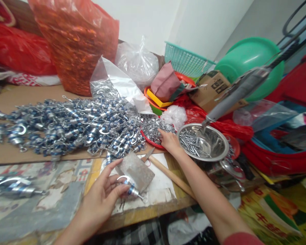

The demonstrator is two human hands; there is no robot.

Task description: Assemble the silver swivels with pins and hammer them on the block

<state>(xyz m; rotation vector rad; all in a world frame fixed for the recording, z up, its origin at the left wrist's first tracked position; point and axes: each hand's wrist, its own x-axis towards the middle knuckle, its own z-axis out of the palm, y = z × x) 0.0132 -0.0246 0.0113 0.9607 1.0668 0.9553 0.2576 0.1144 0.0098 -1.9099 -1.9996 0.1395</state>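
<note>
Near the table's front edge, my left hand (104, 190) is closed on a blue-and-silver metal fitting (130, 187) with a curved hook and a small ring at its end. The fitting lies in front of a grey metal block (137, 170). Over at the red dish (153, 144), my right hand (170, 140) reaches into a pile of small flat metal pieces (153, 127). Its index finger is stretched out onto the pieces; the other fingers are mostly hidden. A large heap of similar blue-and-silver fittings (79, 126) spreads across the cardboard to the left.
A steel bowl (216, 146) of metal pins stands right of my right forearm. A wooden-handled hammer (172, 175) lies beside the block. A grey lever arm (239, 90) slants above the bowl. Plastic bags (76, 44), a teal basket (186, 59) and a green basin (252, 64) stand behind.
</note>
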